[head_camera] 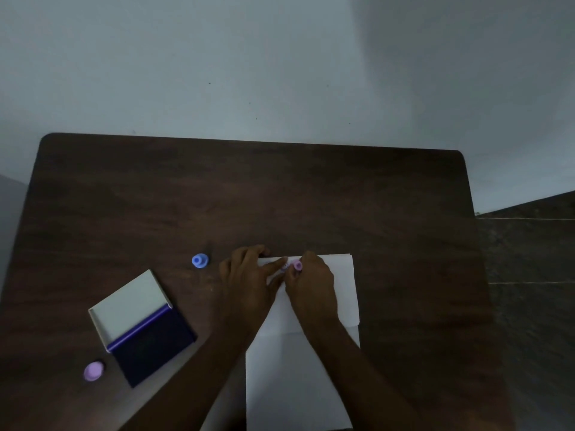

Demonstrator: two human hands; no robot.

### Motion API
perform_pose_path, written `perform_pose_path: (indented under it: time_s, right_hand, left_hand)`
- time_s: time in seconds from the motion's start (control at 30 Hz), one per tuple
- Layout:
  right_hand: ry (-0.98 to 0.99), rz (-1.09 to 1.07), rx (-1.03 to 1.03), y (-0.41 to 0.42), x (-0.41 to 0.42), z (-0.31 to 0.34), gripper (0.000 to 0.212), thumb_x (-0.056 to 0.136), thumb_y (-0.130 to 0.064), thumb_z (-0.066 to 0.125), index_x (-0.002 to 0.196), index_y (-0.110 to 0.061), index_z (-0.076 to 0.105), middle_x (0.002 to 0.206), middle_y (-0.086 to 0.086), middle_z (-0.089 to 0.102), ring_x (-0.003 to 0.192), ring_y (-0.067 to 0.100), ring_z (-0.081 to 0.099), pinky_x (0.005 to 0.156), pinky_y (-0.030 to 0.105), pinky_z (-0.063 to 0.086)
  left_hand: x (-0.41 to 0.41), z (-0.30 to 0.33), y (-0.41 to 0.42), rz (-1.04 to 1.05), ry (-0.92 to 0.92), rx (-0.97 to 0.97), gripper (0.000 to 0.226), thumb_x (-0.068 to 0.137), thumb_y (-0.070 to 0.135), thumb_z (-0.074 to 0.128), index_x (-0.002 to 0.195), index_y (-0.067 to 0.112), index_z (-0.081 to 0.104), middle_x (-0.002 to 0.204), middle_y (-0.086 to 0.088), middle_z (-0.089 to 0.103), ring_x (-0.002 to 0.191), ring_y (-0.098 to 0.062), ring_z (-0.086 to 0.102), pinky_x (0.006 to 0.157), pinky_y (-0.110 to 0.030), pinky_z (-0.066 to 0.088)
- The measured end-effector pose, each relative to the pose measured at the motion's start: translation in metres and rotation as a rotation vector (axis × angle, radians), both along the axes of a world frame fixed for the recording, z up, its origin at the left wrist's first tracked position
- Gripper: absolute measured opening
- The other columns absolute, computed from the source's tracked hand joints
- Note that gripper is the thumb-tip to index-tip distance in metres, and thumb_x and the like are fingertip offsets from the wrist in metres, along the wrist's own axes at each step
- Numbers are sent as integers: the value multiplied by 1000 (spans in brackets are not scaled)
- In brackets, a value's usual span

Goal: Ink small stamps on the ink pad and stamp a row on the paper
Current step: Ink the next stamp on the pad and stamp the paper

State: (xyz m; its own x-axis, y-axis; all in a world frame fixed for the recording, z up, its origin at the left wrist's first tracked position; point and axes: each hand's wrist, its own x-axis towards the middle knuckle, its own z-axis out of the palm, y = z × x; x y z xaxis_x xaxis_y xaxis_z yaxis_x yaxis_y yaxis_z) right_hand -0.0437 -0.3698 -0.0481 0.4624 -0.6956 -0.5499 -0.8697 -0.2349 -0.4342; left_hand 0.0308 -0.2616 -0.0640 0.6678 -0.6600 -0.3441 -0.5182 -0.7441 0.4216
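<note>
- No readable text, brand, number or sign anywhere — the view is dim and soft.
- The paper (pixel 326 293) carries a faint stamped mark (pixel 284 266) near its far edge — too small and blurred to read.

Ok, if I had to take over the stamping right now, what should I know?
Right hand: holds the pink stamp down on the paper, near its far edge.
Left hand: open, fingers flat, steadying the paper's far left corner beside the stamp.
Ink pad: open, lid folded back, on the table to the left.
Blue stamp: stands unused, left of the hands.
Purple stamp: near the pad's near corner.
Done: one faint print shows by the left fingertips; the row has just begun.
Left: lift, re-ink, and continue the row rightward, probably using the other stamps too.
</note>
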Motion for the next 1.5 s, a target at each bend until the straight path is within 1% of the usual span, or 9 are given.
perform_pose_path:
  time_s: [0.2,0.47,0.67,0.8,0.97,1.13,1.3,1.4,1.5]
  right_hand:
    - [92,15,-19,-5,13,6,45,87,-39,63,120,-9,55,118,10,64,106,22,62,88,29,48]
    - [92,-15,3,-7,14,7,47,85,-40,65,121,-11,55,119,8,64,108,21,61,90,32,50]
    - [42,-42,10,-7,10,6,39,87,-36,65,116,-11,58,111,7,66,101,18,63,85,29,52]
    - [29,-72,13,-6,8,6,34,87,-37,64,110,-13,59,105,4,67,85,9,57,71,20,42]
    - [3,-85,7,-2,3,3,29,87,-36,65,105,-14,59,100,3,66,88,13,62,73,18,44]
    - [42,-98,46,-9,10,1,21,85,-35,67,95,-18,58,83,-7,55,61,1,45,51,11,27]
    - [41,-87,21,-8,10,0,24,86,-34,66,101,-15,60,91,-2,61,75,5,51,63,17,37]
    - [20,-85,34,-8,10,10,24,88,-32,64,102,-14,61,93,-1,62,80,8,52,69,20,40]
    - [-125,-168,12,-1,-10,28,14,87,-38,62,91,-24,63,82,-11,63,70,4,55,62,11,37]
  left_hand:
    - [4,-9,9,-140,44,53,66,86,52,57,144,34,32,150,0,33,138,-20,28,114,-35,21]
    - [-1,1,6,-48,-148,7,56,80,69,46,129,40,51,135,5,50,125,-18,42,102,-37,35]
    - [6,-2,4,-209,73,154,71,85,60,54,146,40,24,155,1,23,142,-23,21,117,-40,20]
    - [0,9,2,-121,8,72,63,85,59,54,141,39,35,151,1,31,139,-22,27,114,-40,24]
    - [5,12,2,-189,30,121,64,85,60,54,141,42,31,151,0,30,139,-24,25,115,-43,24]
    - [2,8,0,-142,11,125,64,82,63,55,139,44,32,149,2,32,138,-23,28,114,-43,25]
    - [-3,3,1,-60,-66,59,65,75,65,62,130,40,38,137,0,49,127,-25,44,104,-45,37]
    - [-2,3,1,-92,-79,69,60,77,66,59,129,43,40,139,1,47,128,-24,42,106,-45,34]
    - [-1,9,-3,-80,-92,65,54,76,67,59,125,46,49,139,2,47,129,-22,41,107,-46,31]
